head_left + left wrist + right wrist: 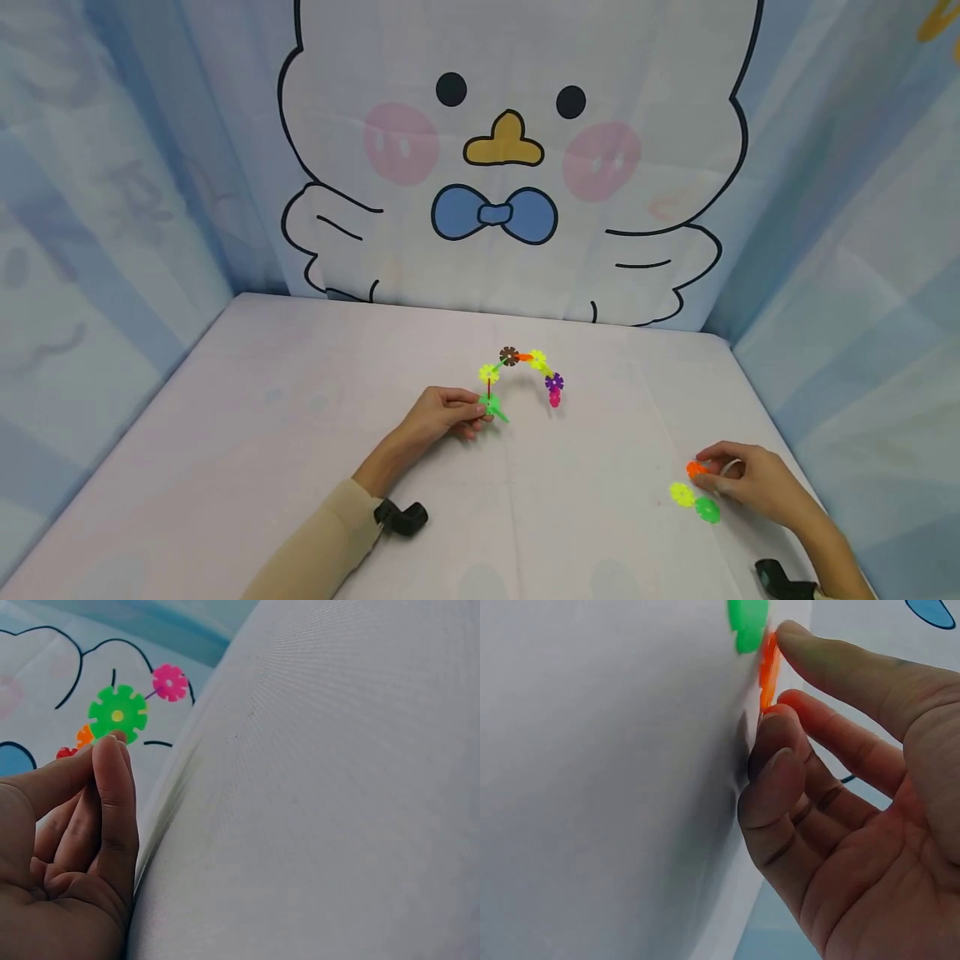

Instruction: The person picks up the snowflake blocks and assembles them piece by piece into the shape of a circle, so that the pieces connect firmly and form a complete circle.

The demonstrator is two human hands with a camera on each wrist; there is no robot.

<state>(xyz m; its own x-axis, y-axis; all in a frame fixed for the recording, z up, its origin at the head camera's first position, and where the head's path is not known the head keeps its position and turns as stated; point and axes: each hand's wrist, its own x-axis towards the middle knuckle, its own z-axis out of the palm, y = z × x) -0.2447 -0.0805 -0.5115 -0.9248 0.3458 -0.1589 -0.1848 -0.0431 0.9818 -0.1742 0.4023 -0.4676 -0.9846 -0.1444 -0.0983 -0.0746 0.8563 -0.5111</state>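
Observation:
My left hand [446, 411] pinches a green notched plastic disc [491, 405] between thumb and fingertips. This disc is one end of a curved chain of interlocking snowflake discs, with a yellow disc [489, 374], a brown disc [509, 357], a purple disc [554, 382] and a pink disc [555, 399] along it. In the left wrist view the green disc [118, 715] stands above the fingertips. At the right, my right hand [757, 477] holds a loose orange disc [696, 470] by its edges, thumb and fingers around it, close to the table. In the right wrist view the orange disc [769, 671] appears edge-on.
A loose yellow disc [682, 494] and a loose green disc [707, 509] lie beside the right hand on the white table [585, 508]. Behind the table hangs a cloth backdrop [510, 275] with a cartoon figure. Curtains [862, 333] close in both sides.

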